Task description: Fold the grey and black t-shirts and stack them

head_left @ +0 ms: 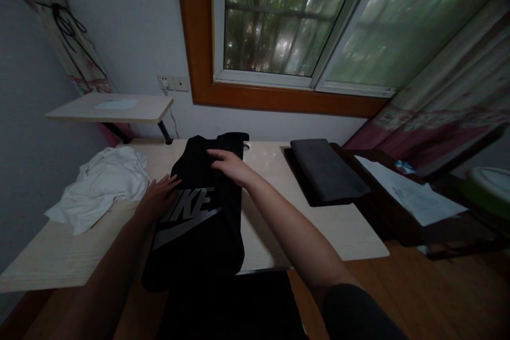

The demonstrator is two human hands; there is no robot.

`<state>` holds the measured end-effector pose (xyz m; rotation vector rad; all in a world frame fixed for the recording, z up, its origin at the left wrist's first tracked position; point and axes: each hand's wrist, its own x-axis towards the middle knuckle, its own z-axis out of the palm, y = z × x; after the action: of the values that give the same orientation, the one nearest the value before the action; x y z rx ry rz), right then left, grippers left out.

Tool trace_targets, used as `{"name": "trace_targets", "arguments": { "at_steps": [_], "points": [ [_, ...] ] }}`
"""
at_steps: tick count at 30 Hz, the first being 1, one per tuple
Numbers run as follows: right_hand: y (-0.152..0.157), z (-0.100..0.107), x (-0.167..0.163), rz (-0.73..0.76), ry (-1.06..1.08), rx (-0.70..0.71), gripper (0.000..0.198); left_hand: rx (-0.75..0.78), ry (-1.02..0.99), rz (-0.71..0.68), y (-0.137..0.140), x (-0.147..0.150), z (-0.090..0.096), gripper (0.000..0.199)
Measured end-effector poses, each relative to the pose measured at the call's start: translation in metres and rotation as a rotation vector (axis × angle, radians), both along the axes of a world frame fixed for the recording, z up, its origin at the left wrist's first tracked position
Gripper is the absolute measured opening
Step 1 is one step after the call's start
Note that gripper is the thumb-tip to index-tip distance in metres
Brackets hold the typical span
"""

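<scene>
A black garment with a grey NIKE print lies on the table in front of me, partly folded into a long shape, its lower end hanging over the front edge. It looks like a T-shirt. My left hand rests on its left edge beside the letters, fingers spread and stretched out. Higher up, my right hand lies over the upper part of the cloth, fingers extended to the left and holding nothing that I can see. Part of the print is covered by my left hand.
A crumpled white cloth lies at the left, near a small raised shelf. Dark grey folded cloth lies on a black piece at the right of the table. Beyond stands a dark chair-like piece with a white sheet.
</scene>
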<state>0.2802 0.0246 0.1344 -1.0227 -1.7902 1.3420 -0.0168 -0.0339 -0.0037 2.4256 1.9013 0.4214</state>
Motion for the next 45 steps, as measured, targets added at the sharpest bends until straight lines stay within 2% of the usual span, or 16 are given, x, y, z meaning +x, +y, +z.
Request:
{"name": "trace_targets", "arguments": {
  "at_steps": [2,4,5,6,7,9,13,15,17,19,22,27,31,38,45],
  "points": [
    [-0.015,-0.017,-0.032,0.219,-0.089,-0.051,0.059,0.01,-0.031,0.007,-0.001,-0.001,0.0,0.05],
    [-0.031,-0.033,-0.047,0.399,-0.13,-0.109,0.049,0.033,-0.072,0.018,-0.002,-0.002,0.0,0.048],
    [-0.036,-0.04,-0.047,0.461,-0.155,-0.146,0.046,0.047,-0.091,0.025,-0.002,-0.002,-0.001,0.047],
    [-0.039,-0.045,-0.043,0.454,-0.168,-0.163,0.043,0.06,-0.105,0.032,-0.002,-0.003,-0.001,0.046],
    [-0.038,-0.049,-0.036,0.413,-0.187,-0.161,0.041,0.071,-0.113,0.038,-0.001,-0.003,-0.002,0.046],
    [-0.029,-0.054,-0.015,0.232,-0.255,-0.071,0.038,0.081,-0.112,0.044,-0.001,-0.003,-0.003,0.046],
    [-0.008,-0.064,0.028,-0.169,-0.585,0.348,0.033,0.084,-0.105,0.049,0.001,-0.004,-0.005,0.046],
    [-0.007,-0.073,0.042,-0.287,-0.753,0.425,0.042,0.085,-0.109,0.04,0.002,-0.005,-0.006,0.046],
    [-0.013,-0.083,0.049,-0.365,-0.856,0.43,0.053,0.086,-0.104,0.032,0.002,-0.005,-0.006,0.046],
    [-0.019,-0.092,0.053,-0.387,-0.891,0.422,0.056,0.09,-0.093,0.037,0.001,-0.005,-0.005,0.046],
    [-0.025,-0.1,0.056,-0.338,-0.868,0.422,0.05,0.089,-0.085,0.044,-0.001,-0.002,-0.002,0.046],
    [-0.029,-0.102,0.066,-0.245,-0.837,0.44,0.04,0.095,-0.082,0.026,-0.002,0.0,0.0,0.044],
    [-0.036,-0.104,0.081,-0.239,-0.897,0.468,0.04,0.111,-0.06,-0.055,-0.002,0.0,0.0,0.041],
    [-0.046,-0.11,0.133,-0.345,-0.988,0.491,0.039,0.137,-0.039,-0.155,-0.008,0.006,0.008,0.04],
    [-0.046,-0.111,0.167,-0.495,-1.036,0.54,0.035,0.166,-0.04,-0.137,-0.006,0.005,0.005,0.041]
  ]
}}
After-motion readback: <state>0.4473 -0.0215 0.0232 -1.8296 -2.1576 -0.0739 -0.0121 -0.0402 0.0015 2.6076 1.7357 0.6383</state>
